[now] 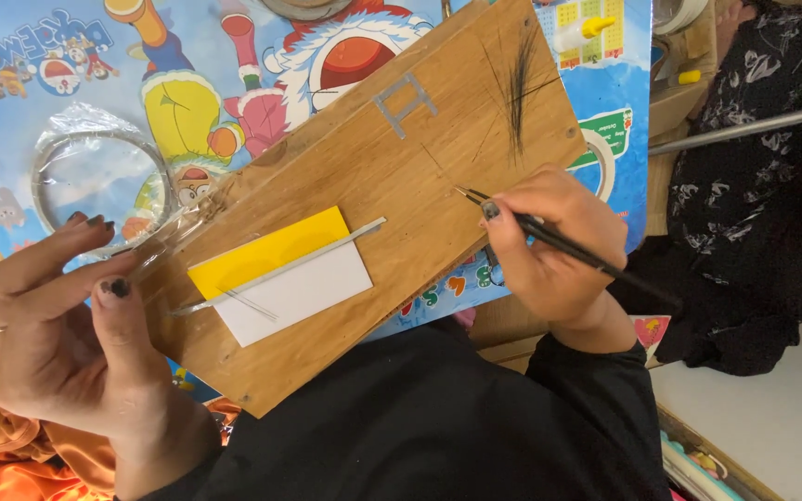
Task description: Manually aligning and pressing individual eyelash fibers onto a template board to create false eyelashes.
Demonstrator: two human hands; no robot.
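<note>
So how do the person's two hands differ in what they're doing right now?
The right hand is curled tightly around thin black tweezers, tips touching the wooden board. The left hand holds nothing; its fingers are loosely spread at the board's left edge, beside a clear plastic bag. The left hand wears a ring; none shows on the right. Both have dark-painted nails and black sleeves.

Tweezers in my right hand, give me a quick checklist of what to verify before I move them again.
1. Right hand grips the tweezers: ok.
2. Tweezer tips rest on the wooden board, clear of the hair bundle: ok.
3. A hair caught between the tips: cannot tell.
4. Left hand steadies the board's edge: ok.
5. Yellow and white card lies flat under the metal strip: ok.
6. Loose hairs lie on the card: ok.
</note>
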